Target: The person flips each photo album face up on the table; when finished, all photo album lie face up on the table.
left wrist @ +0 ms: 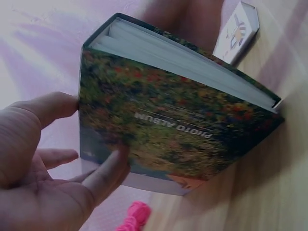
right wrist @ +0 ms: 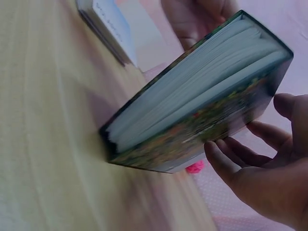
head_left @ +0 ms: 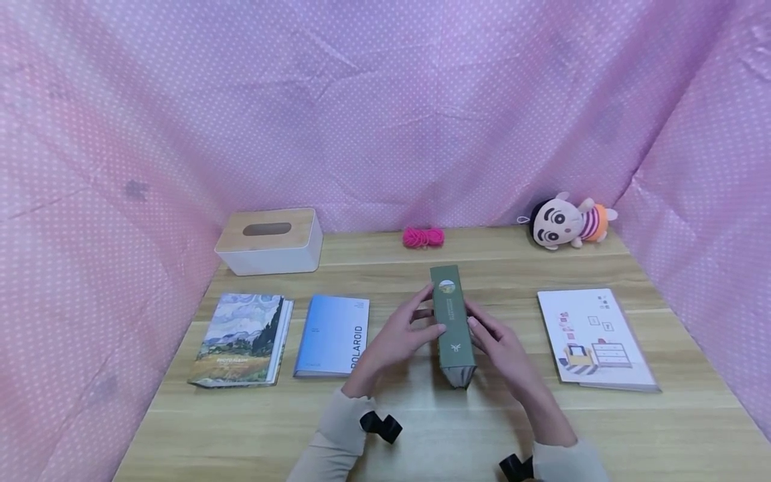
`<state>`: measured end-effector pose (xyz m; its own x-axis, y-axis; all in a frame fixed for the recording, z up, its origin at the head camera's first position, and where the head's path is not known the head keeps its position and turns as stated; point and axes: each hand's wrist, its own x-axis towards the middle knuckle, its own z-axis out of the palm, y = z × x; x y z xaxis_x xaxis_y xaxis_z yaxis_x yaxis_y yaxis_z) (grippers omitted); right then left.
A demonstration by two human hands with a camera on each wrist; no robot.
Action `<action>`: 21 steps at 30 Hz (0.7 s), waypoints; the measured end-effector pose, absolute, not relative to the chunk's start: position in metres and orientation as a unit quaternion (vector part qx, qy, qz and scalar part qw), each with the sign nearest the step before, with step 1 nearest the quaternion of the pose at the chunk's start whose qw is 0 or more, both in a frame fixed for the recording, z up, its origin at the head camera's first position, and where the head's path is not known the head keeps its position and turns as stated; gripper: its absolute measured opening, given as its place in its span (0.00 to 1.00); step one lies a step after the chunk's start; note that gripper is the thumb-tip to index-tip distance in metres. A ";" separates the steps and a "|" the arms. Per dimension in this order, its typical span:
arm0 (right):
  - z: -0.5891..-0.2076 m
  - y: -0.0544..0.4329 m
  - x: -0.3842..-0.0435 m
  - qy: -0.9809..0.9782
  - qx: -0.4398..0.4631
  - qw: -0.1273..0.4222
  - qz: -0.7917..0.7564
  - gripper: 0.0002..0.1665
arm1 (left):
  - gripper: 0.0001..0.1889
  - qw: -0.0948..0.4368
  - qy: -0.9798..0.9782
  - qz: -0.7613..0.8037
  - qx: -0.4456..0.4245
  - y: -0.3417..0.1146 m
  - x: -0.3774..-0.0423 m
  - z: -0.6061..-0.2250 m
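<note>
holding a green photo album (head_left: 453,320) spine up over the table (head_left: 452,435), between left hand (head_left: 402,335) and right hand (head_left: 504,351), with fingers spread against its covers; probably best pressed evenly from both sides to prevent sagging.

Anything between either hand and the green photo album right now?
Nothing visible. The left hand and right hand flank the green photo album directly; the pink yarn lies beyond its far end.
</note>
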<state>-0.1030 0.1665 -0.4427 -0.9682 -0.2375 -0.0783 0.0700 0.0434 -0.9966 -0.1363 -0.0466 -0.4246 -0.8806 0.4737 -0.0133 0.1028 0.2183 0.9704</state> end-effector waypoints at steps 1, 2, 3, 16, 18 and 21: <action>-0.446 0.165 -0.103 0.714 -0.059 0.118 -0.688 0.35 | 0.40 0.152 0.772 0.589 0.185 -0.048 -0.136 -0.423; -0.449 0.164 -0.104 0.719 -0.058 0.125 -0.681 0.35 | 0.40 0.148 0.780 0.581 0.180 -0.049 -0.135 -0.422; -0.451 0.163 -0.103 0.727 -0.059 0.132 -0.671 0.34 | 0.40 0.145 0.786 0.575 0.177 -0.050 -0.135 -0.421; -0.471 0.148 -0.103 0.790 -0.047 0.143 -0.594 0.37 | 0.43 0.161 0.835 0.508 0.139 -0.077 -0.137 -0.413; -0.470 0.147 -0.103 0.796 -0.050 0.142 -0.586 0.37 | 0.42 0.165 0.837 0.500 0.147 -0.082 -0.138 -0.413; -0.470 0.146 -0.103 0.808 -0.041 0.139 -0.571 0.38 | 0.42 0.174 0.841 0.487 0.160 -0.087 -0.140 -0.415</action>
<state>-0.1031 0.1459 -0.4695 -0.9580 -0.2249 -0.1781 0.0929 0.3439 -0.9344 -0.1397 -0.0870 -0.4147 -0.8882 0.4383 -0.1378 0.0987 0.4749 0.8745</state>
